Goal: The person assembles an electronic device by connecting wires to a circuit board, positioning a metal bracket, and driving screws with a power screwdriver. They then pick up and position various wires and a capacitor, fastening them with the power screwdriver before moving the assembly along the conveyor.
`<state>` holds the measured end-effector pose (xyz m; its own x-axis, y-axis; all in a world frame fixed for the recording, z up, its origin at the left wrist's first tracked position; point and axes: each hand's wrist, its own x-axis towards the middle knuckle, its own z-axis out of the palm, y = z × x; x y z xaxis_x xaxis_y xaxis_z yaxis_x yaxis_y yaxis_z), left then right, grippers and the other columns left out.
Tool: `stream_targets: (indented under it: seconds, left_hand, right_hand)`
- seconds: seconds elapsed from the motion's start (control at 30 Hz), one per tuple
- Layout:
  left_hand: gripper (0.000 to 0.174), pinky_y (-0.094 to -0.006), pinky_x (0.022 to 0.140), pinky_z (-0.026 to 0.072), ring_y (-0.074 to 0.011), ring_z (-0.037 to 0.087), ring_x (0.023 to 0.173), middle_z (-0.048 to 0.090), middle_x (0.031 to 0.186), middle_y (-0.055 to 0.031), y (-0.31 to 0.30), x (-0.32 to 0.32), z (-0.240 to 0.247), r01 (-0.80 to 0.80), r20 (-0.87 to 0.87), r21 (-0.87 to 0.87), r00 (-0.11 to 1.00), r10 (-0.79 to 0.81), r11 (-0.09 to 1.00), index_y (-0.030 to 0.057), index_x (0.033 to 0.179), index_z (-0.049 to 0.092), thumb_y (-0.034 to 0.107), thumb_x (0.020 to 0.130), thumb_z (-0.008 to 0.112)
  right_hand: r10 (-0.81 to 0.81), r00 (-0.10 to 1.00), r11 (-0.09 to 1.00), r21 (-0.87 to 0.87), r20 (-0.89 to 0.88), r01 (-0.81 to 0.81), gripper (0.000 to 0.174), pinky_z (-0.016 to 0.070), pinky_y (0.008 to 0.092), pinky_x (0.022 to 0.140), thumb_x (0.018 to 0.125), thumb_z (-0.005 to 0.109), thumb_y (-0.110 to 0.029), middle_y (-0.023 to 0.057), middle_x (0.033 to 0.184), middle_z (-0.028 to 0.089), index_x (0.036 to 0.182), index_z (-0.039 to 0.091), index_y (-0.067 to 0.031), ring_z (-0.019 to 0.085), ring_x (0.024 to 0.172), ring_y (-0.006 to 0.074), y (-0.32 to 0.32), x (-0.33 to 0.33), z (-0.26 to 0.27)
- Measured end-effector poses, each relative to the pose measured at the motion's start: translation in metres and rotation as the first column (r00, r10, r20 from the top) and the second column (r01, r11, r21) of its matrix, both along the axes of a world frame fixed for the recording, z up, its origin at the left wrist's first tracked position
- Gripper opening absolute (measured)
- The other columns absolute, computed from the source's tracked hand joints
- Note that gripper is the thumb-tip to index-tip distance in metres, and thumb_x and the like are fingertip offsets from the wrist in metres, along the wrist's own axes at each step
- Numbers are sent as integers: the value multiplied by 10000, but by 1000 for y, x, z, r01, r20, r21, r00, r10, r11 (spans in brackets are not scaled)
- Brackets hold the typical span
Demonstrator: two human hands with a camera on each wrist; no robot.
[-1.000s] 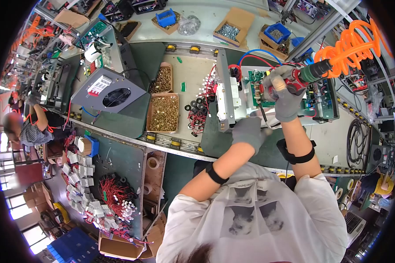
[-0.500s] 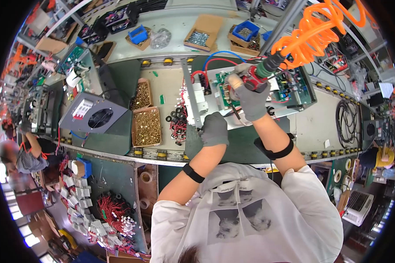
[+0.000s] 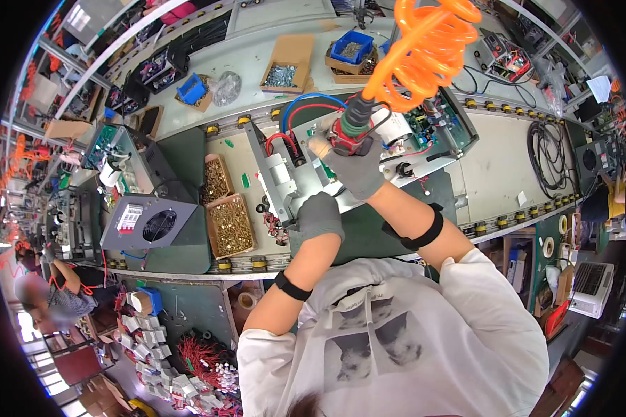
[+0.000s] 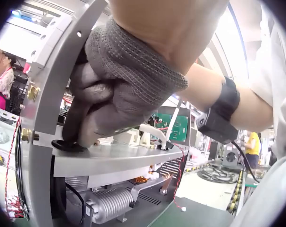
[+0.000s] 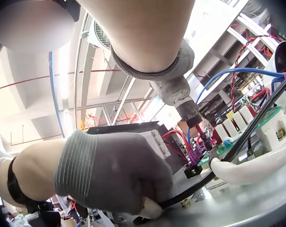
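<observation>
My gloved left hand is at the front left corner of an open metal chassis. In the left wrist view its curled fingers come down to a black ring in the metal sheet. The right wrist view shows its fingertips pinching a black cable close over the metal. My gloved right hand grips a red and black air screwdriver, held over the chassis. An orange coiled hose rises from the tool. The screwdriver's dark nose points down toward red wires and boards.
Left of the chassis are boxes of brass screws and a grey housing with a fan. Behind stand a box of silver screws and blue bins. Black cable coils lie right. Another person works at far left.
The head view has shifted. My left hand has moved left along the chassis's front edge to its corner and now reaches inside. The right hand has brought the screwdriver leftward and more upright.
</observation>
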<state>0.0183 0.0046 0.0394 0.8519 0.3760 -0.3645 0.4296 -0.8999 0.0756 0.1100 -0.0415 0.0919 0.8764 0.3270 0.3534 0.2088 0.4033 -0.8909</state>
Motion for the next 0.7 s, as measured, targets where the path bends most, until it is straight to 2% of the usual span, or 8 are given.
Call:
stream_targets:
  seconds: [0.07, 0.17, 0.2, 0.23, 0.27, 0.43, 0.6, 0.7]
  left_hand:
    - [203, -343, 700, 525, -250, 641, 875, 624, 907, -137, -2, 0, 18, -21, 16, 5, 1000, 20, 1000, 12, 961, 577, 135, 799, 591]
    - [315, -327, 738, 505, -223, 617, 929, 602, 969, -128, -8, -21, 32, -62, 438, -224, 885, 158, 973, -27, 1056, 530, 128, 790, 595]
    - [365, -323, 738, 484, -208, 594, 905, 584, 980, -128, -5, -27, 15, -53, 354, -717, 831, 429, 695, -28, 1106, 509, 115, 781, 592]
    - [418, -318, 737, 464, -193, 570, 881, 567, 991, -128, -2, -29, 4, 10, 128, -981, 784, 607, 195, -28, 1157, 488, 102, 772, 588]
    - [453, -295, 757, 476, -197, 568, 895, 543, 1071, -145, 2, -30, -4, 18, -232, -927, 757, 611, -375, -55, 1224, 438, -6, 780, 513]
    - [401, -291, 838, 493, -250, 568, 1000, 507, 1165, -201, -13, -33, 0, 64, -284, -866, 753, 593, -496, -78, 1241, 391, -51, 843, 437]
    - [379, -233, 753, 534, -250, 596, 976, 529, 1096, -209, -29, -19, 18, 90, -279, -842, 772, 572, -532, -61, 1243, 361, 128, 934, 471]
    - [358, -197, 705, 537, -209, 609, 946, 540, 1039, -180, -36, -9, 1, 42, -301, -765, 859, 414, -643, -40, 1162, 419, 218, 928, 500]
  right_hand:
    - [-13, 999, 1000, -8, -29, 12, 281, 498, 262, 688, 701, 705, 39, 47, 855, 614, 933, 562, -29, 589, 765, 116, 0, 3, 2]
    - [-17, 996, 994, 110, 83, 8, 289, 501, 258, 630, 704, 677, 65, 63, 835, 618, 949, 556, -30, 591, 720, 119, -6, 6, 11]
    - [15, 1000, 983, 183, -8, -13, 285, 484, 251, 551, 719, 640, 78, 79, 821, 618, 965, 549, -31, 581, 665, 117, -11, 2, 26]
    - [-21, 998, 993, 119, 51, 15, 226, 452, 233, 495, 758, 611, 38, 92, 801, 613, 961, 544, -35, 564, 619, 118, -17, 4, 36]
    - [-2, 1000, 994, 111, 28, -1, 204, 453, 243, 501, 775, 602, 0, 96, 807, 609, 965, 538, -36, 566, 633, 129, -28, 2, 49]
    - [54, 998, 927, 372, -16, -44, 192, 387, 260, 397, 812, 576, -68, 117, 786, 592, 993, 515, -50, 527, 545, 154, -80, -13, 75]
    - [-19, 1000, 918, 397, 6, 15, 222, 471, 385, 667, 858, 541, -177, 104, 783, 556, 1040, 503, -57, 550, 714, 221, -128, -21, 56]
    - [-58, 998, 903, 426, -14, 58, 238, 471, 380, 647, 852, 550, -199, 112, 779, 553, 1035, 504, -54, 549, 705, 237, -139, -26, 51]
